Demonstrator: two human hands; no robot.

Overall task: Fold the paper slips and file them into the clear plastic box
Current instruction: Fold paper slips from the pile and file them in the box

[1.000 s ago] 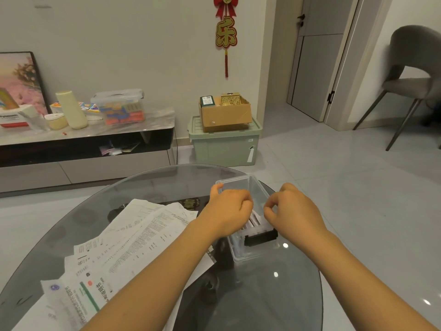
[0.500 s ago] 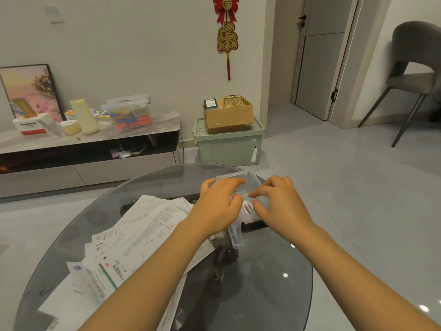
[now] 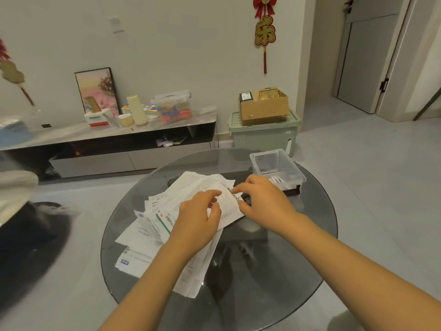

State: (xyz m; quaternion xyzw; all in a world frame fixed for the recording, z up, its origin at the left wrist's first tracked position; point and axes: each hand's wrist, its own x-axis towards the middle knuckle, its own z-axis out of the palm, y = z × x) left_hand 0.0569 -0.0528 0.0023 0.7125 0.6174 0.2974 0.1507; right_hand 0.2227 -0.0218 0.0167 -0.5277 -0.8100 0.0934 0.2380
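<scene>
Clear plastic box [image 3: 278,167] lidless at the far right of the round glass worktop [image 3: 274,271], long axis running near to far, open side up. A few folded slips [image 3: 276,179] standing at its near end, partly hidden behind the right hand. Loose pile of paper slips [image 3: 167,225] fanned across the left half of the worktop, long axis from near left to far right, toward the box. Left hand [image 3: 195,220] resting on the pile, fingers bent, thumb and forefinger pinching the top slip [image 3: 226,206]. Right hand [image 3: 262,201] at that slip's right edge, fingertips on its corner; a firm grip hard to confirm. Dark object under the box's near end, only partly visible. Beyond the worktop, a low TV cabinet [image 3: 107,142] cluttered with containers, and a green storage bin [image 3: 265,134] carrying a cardboard box [image 3: 262,108]. Print on the slips too small to read.
</scene>
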